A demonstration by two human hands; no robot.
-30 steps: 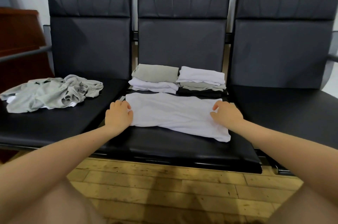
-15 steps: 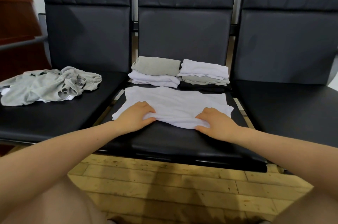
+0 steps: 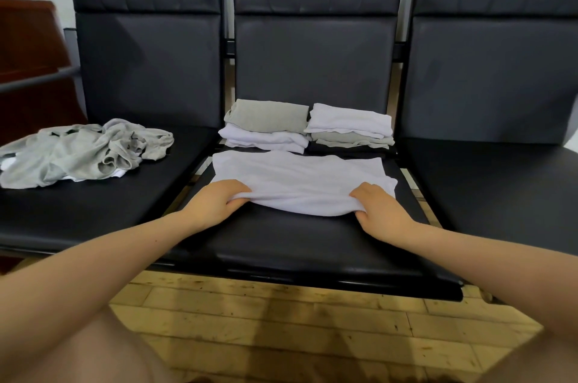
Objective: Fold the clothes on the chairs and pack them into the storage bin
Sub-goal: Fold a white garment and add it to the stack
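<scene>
Both hands gripped the near edge of the flat white cotton garment [image 3: 297, 179]: the left hand [image 3: 215, 204] had its fingers curled over the left end of that hem and its thumb tucked beneath, and the right hand [image 3: 380, 210] pinched the right end the same way, so the edge was raised slightly off the black padded middle chair seat [image 3: 297, 242]. The rest of the garment lay spread on that seat, toward the backrest from the hands.

Behind the garment on the same seat stood two neat stacks, touching it or just beside it: a folded grey piece on white ones [image 3: 267, 128] on the left, and a folded white piece on grey ones [image 3: 350, 128] on the right. On the chair to the left of the middle seat lay a crumpled heap of grey clothes [image 3: 78, 156], not yet folded. No storage bin was visible.

Judging from this, the folding stage was about half done and this garment was mid-fold. The next move would likely call for carrying the held edge away from the body and laying it evenly over the far edge, both hands travelling together so the corners meet and no crease bunches.
</scene>
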